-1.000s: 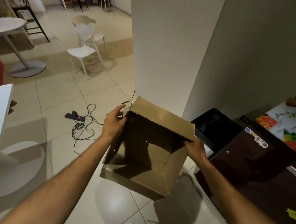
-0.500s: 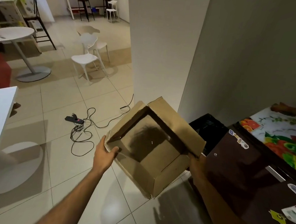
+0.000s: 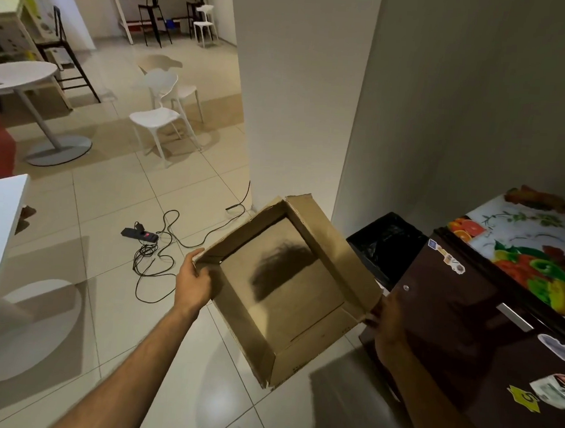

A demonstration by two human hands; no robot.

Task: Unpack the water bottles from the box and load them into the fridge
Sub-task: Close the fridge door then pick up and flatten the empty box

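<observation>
Box: the cardboard box (image 3: 283, 293) is held off the floor between both hands, tilted so its open mouth faces the camera; no bottles show inside, only a shadow on its bottom panel.
Left grip: the left hand (image 3: 193, 283) pinches the box's left rim, thumb on the outer face, fingers curled over the edge.
Right grip: the right hand (image 3: 385, 322) holds the right flap; it lies in shadow, so how the fingers wrap is hard to read.
Fridge: the dark brown fridge (image 3: 465, 340) stands closed, just right of the box, touching the right forearm's side of the view.
Bin: a black-lined bin (image 3: 387, 243) sits beyond the box's far right corner, between wall and fridge.
Key relation: the bin lies forward and right of the box, nearer the right hand.
Judgement: unpacking looks done; discarding the empty box seems next.
</observation>
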